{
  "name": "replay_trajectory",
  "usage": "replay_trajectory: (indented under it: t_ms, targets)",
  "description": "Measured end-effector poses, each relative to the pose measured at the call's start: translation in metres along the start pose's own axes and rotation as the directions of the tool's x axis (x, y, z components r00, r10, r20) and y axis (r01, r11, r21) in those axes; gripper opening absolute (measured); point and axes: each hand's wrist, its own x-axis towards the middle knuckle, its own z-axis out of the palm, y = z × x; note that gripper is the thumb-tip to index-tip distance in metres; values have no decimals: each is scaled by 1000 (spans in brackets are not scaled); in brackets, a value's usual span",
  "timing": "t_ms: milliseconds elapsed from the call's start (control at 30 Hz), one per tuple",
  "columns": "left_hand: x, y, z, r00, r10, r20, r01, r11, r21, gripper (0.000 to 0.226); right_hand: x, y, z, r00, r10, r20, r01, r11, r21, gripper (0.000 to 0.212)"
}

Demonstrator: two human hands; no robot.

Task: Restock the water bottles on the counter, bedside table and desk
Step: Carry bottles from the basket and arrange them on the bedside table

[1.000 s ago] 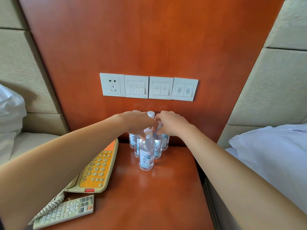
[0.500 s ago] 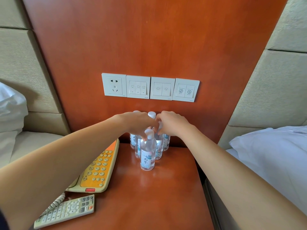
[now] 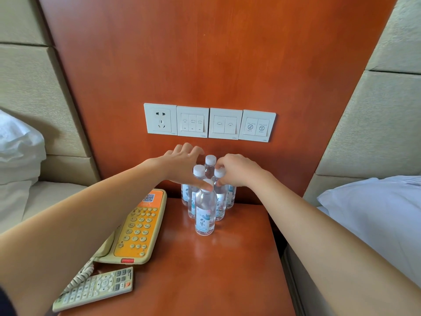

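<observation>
Several small clear water bottles with white caps stand clustered at the back of the wooden bedside table (image 3: 216, 274), against the wall panel. The front bottle (image 3: 205, 213) is nearest me. My left hand (image 3: 182, 165) hovers over the cluster's left side with fingers spread and raised, and its thumb rests by the front bottle's cap. My right hand (image 3: 239, 171) curls around the cap of the right-hand bottle (image 3: 220, 201) in the second row. Both hands hide the rearmost bottles in part.
An orange-and-cream telephone (image 3: 136, 226) lies left of the bottles, with a remote control (image 3: 95, 288) in front of it. A row of wall switches and a socket (image 3: 209, 122) sits above. A pillow (image 3: 18, 144) is at the left and white bedding (image 3: 376, 213) at the right.
My left hand has lifted off the bottle caps and spread its fingers, uncovering two caps. The right hand stays on its bottle.
</observation>
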Motion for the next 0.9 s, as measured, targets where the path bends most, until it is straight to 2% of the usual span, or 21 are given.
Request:
replay_trajectory:
  t_ms: [133, 167, 267, 367, 433, 467, 533, 567, 600, 633, 667, 767, 833, 900]
  targets:
    - [1, -5, 2, 976, -110, 185, 113, 994, -5, 138, 6, 2, -3, 1000, 7, 11, -9, 961, 278, 69]
    - [2, -6, 3, 968, -114, 221, 113, 993, 16, 137, 7, 2, -3, 998, 3, 57, -18, 963, 268, 75]
    - [3, -10, 8, 954, -102, 280, 98, 995, 28, 133, 12, 3, 7, 975, 1, 224, -16, 998, 65, 88]
    - [2, -12, 13, 952, -81, 296, 91, 996, -20, 129, 14, 6, 22, 968, 15, 251, -26, 999, 41, 90]
    - [1, -12, 16, 959, -74, 275, 100, 992, -82, 128, 13, 12, 28, 984, -18, 178, 7, 998, 63, 86]
    - [0, -13, 18, 963, -72, 260, 111, 984, -139, 129, 11, 15, 30, 996, -29, 83, 19, 993, 117, 82]
    - [-3, -14, 24, 966, -77, 248, 158, 932, -326, 134, 9, 23, 34, 982, 62, -178, 9, 929, 370, 67]
    - [-6, -14, 30, 965, -84, 249, 185, 890, -416, 138, 7, 27, 36, 959, 152, -240, -3, 850, 527, 62]
    - [-10, -14, 38, 964, -89, 252, 203, 857, -475, 141, 6, 33, 39, 951, 220, -216, -26, 755, 655, 62]
    - [-15, -12, 48, 962, -88, 259, 211, 840, -500, 144, 4, 39, 43, 962, 244, -125, -79, 684, 725, 68]
    - [-19, -10, 60, 957, -80, 278, 216, 836, -504, 147, 2, 45, 50, 973, 229, -4, -153, 660, 736, 80]
    - [-25, -6, 93, 954, -18, 298, 182, 826, -534, 149, -2, 60, 77, 939, 147, 312, -318, 723, 614, 129]
    - [-21, -8, 102, 959, -11, 285, 181, 797, -577, 151, 0, 61, 92, 926, 78, 369, -294, 763, 576, 152]
    - [-14, -13, 107, 952, -47, 304, 231, 762, -605, 161, 2, 58, 101, 938, 34, 346, -239, 785, 571, 162]
